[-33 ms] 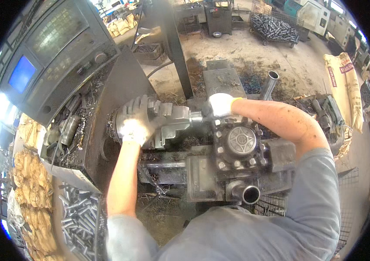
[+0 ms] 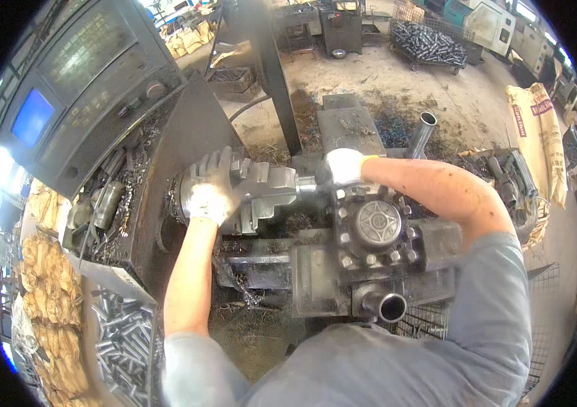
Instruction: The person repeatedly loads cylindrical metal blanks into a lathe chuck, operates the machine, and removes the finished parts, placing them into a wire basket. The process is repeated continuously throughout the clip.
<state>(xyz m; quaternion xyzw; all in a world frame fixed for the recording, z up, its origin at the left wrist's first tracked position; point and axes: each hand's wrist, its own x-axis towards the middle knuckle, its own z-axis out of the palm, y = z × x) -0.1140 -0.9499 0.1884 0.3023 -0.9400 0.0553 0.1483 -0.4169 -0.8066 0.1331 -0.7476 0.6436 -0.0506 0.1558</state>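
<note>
My left hand (image 2: 212,190), in a white glove with dark grey fingers, lies on the lathe chuck (image 2: 271,182). Its fingers are spread over the chuck body and the thumb points toward the stepped jaws. A bright metal tube (image 2: 307,184) sticks out of the jaws to the right. At the tube's right end, my right hand (image 2: 344,167), gloved alike, is closed around it; the fingertips are partly hidden. Just below that hand stands the square tool post (image 2: 378,222) with bolts around its round cap.
A steel tube (image 2: 422,132) stands upright behind the tool post, and an open pipe end (image 2: 391,307) juts out near my body. The control panel (image 2: 92,74) rises at left. Cut tubes (image 2: 122,339) lie below it. Metal shavings (image 2: 295,222) cover the machine bed.
</note>
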